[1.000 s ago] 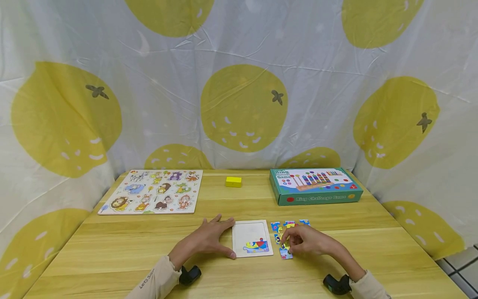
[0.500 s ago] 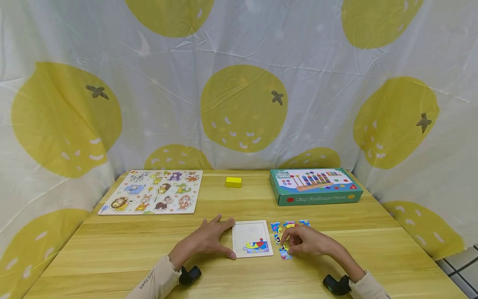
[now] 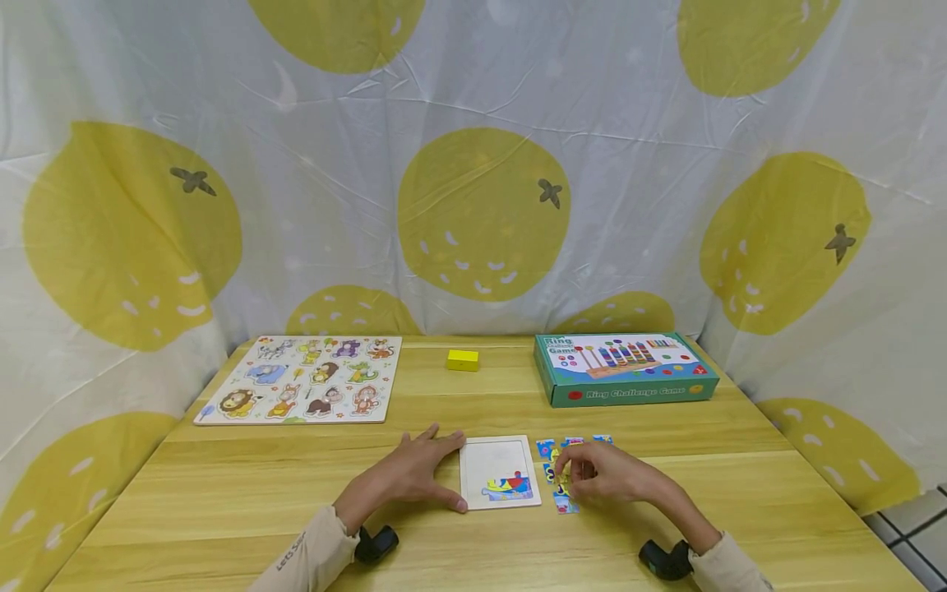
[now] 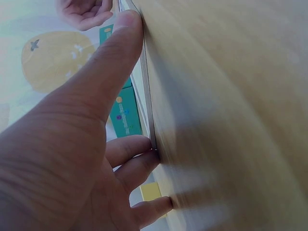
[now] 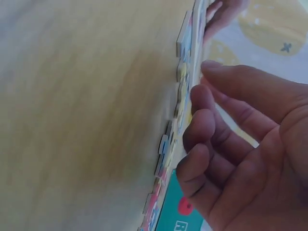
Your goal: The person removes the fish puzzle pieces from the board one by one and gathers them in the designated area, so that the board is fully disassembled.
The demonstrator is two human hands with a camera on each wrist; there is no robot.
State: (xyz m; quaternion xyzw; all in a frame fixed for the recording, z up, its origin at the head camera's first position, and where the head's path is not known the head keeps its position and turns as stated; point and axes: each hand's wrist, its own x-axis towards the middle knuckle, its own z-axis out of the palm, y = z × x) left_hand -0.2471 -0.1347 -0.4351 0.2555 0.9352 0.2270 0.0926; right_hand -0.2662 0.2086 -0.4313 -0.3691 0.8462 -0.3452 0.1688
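Note:
My left hand [image 3: 414,469] lies on the table with fingers spread. Its thumb touches the near left corner of a white puzzle board [image 3: 491,456], and its forefinger the far left corner. Some joined puzzle pieces [image 3: 510,487], red, yellow and blue, fill the board's lower right. To the board's right, loose jigsaw pieces [image 3: 566,504] lie on the table. Over them hovers my right hand [image 3: 610,474], thumb and forefinger bent with a gap between the tips. In the right wrist view, the other fingers [image 5: 199,127] curl loosely near the row of pieces, and no held piece shows.
An animal puzzle board [image 3: 303,382] lies at the back left. Behind the white board sits a small yellow block [image 3: 462,360]. A green Ring Challenge Game box [image 3: 629,395] is at the back right. A lemon-print curtain [image 3: 481,99] surrounds the table.
The right hand's forefinger has shifted slightly to the left over the loose pieces. The left hand and the board have stayed in place.

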